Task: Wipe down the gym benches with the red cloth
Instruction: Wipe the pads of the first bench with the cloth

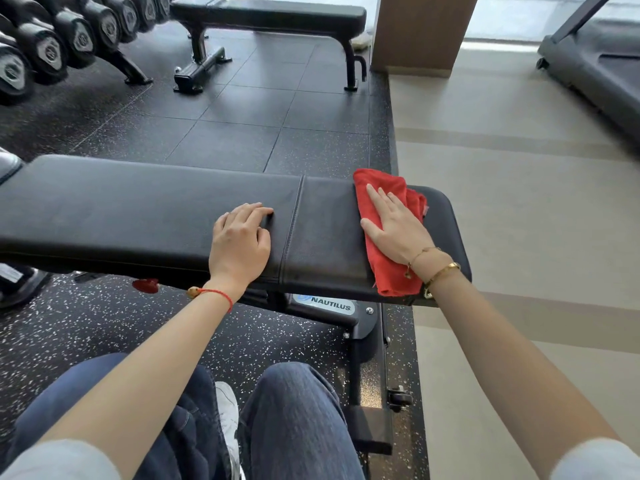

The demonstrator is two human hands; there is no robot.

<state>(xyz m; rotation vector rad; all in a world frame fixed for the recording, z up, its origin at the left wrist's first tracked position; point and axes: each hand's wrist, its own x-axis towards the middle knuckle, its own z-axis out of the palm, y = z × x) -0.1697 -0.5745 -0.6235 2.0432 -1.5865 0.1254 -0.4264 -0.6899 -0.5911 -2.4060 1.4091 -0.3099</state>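
Counting two benches, near bench (138, 209) and far bench (270, 12), one red cloth (388, 230) under flat-spread right hand (394, 226), left hand (240, 237) resting loosely curled on black pad, speckled rubber floor (242, 126).

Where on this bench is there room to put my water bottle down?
The near bench has a long bare stretch of pad left of the left hand. A smaller bare patch lies between that hand and the red cloth. The right end is crowded: the right hand presses the cloth there.
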